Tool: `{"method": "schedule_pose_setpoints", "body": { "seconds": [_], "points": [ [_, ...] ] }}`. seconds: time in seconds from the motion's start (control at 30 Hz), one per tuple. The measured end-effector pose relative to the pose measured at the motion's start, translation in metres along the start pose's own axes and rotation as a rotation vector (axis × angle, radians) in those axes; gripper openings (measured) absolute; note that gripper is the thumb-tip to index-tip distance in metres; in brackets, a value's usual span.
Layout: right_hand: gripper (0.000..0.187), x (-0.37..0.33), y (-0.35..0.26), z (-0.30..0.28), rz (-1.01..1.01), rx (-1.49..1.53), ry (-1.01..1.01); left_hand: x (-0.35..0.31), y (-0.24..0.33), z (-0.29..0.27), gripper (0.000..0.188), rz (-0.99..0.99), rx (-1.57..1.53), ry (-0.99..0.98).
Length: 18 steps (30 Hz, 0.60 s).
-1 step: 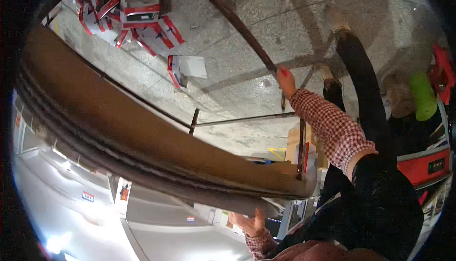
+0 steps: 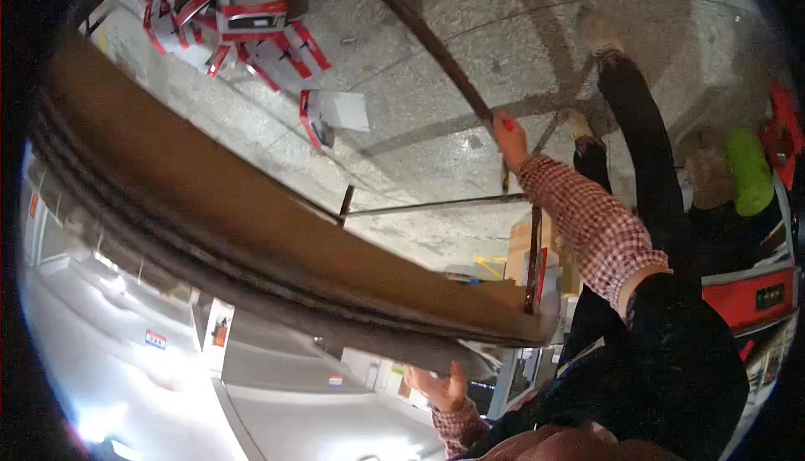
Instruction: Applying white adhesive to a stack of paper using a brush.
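Note:
A long table-like piece stands tilted on its side at my left, its brown board (image 2: 251, 209) bordered by dark layered edging. From it runs a thin, dark brown metal frame, with a long bar (image 2: 419, 32) reaching toward the far side. My right hand (image 2: 511, 138) is closed round this bar near its lower end, arm stretched forward. Low in view, my left hand (image 2: 440, 387) rests against the near end of the board's outer edge, thumb up; part of its fingers is hidden, and it seems to support the edge.
Several red-and-white boxes (image 2: 251, 21) lie piled on the speckled floor at far left, with one open box (image 2: 312, 117) apart. A cardboard box (image 2: 521, 251) stands behind the frame. At right are a green cylinder (image 2: 746, 173) and a red-fronted unit (image 2: 750, 300).
The view has shifted slightly; the floor boxes appear a little higher and farther right. Both hands keep their places on the frame bar and the board edge.

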State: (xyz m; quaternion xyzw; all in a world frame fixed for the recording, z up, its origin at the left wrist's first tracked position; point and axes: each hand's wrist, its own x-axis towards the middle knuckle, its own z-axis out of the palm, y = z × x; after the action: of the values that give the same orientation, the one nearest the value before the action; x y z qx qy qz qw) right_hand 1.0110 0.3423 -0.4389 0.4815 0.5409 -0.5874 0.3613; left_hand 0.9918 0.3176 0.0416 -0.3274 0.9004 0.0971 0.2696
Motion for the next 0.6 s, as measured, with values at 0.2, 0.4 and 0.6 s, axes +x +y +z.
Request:
{"method": "schedule_pose_setpoints", "body": {
  "seconds": [0.2, 0.4, 0.6],
  "points": [
    [0.026, -0.076, -0.101, -0.048, 0.009, 0.136, -0.245, 0.032, 0.020, -0.003, 0.077, 0.013, -0.098, -0.023],
    [0.034, -0.176, -0.203, -0.053, -0.346, 0.216, -0.562, 0.040, 0.013, 0.000, 0.079, 0.114, -0.209, 0.027],
    [0.030, -0.218, -0.231, -0.038, -0.365, 0.238, -0.765, 0.042, 0.011, -0.005, 0.075, 0.139, -0.261, 0.007]
  ]
}}
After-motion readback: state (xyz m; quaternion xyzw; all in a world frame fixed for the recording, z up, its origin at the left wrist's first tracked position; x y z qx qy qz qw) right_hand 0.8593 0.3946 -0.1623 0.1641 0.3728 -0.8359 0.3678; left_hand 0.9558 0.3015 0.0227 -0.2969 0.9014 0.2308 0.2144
